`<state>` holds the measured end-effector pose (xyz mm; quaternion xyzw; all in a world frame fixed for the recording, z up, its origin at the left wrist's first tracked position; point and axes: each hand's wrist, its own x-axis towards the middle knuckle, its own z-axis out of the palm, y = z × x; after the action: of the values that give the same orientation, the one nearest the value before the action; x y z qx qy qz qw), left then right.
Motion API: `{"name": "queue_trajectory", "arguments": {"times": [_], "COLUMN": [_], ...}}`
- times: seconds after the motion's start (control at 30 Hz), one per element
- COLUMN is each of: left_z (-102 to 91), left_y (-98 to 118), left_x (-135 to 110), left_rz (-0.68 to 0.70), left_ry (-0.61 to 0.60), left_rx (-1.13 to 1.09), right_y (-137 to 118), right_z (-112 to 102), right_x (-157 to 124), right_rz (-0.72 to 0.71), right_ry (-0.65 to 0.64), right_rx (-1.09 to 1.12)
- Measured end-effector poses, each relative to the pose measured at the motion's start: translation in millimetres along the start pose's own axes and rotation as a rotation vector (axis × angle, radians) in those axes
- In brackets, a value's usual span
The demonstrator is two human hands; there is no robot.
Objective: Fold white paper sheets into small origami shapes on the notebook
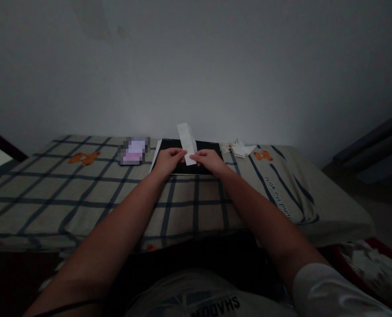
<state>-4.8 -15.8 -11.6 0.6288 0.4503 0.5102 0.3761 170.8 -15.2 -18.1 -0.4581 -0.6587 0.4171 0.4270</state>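
A narrow white paper strip (186, 137) stands up between my two hands, over a black board (209, 147) that lies on the checked bedsheet. My left hand (169, 159) pinches the strip's lower left edge. From the other side my right hand (208, 160) pinches its lower right edge. Both hands rest low on the black board, fingers closed on the paper.
A checked sheet with orange bear prints (83, 193) covers the bed against a plain wall. A blurred pinkish item (133, 151) lies left of the board. Small white paper pieces (240, 149) lie to its right. A red container with pale contents (370, 259) sits at lower right.
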Motion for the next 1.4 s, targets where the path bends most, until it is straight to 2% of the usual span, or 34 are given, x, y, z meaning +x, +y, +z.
{"name": "queue_trajectory", "arguments": {"times": [0.27, 0.77, 0.97, 1.1, 1.2, 1.3, 1.4], "left_z": [-1.5, -1.0, -4.0, -4.4, -2.0, 0.0, 0.5], "left_y": [3, -7, -11, -11, -10, -10, -11], "left_x": [0, 6, 8, 9, 8, 6, 5], "left_rz": [-0.003, 0.035, 0.038, -0.069, -0.111, -0.121, -0.096], "left_ry": [0.054, 0.132, 0.15, 0.023, -0.09, -0.163, -0.156], "left_rx": [-0.004, -0.069, -0.145, -0.276, -0.323, -0.341, -0.259], "right_y": [1, -5, -8, -6, -5, -4, -4], "right_z": [2, 6, 1, -6, -8, -7, -5], "right_x": [1, -1, -3, -2, 1, 3, 4], "right_rz": [0.029, 0.039, 0.018, -0.035, -0.017, 0.009, -0.048], "right_ry": [-0.036, 0.022, 0.077, 0.186, 0.305, 0.278, 0.247], "right_rx": [0.035, 0.023, -0.06, -0.033, 0.053, 0.13, 0.148]}}
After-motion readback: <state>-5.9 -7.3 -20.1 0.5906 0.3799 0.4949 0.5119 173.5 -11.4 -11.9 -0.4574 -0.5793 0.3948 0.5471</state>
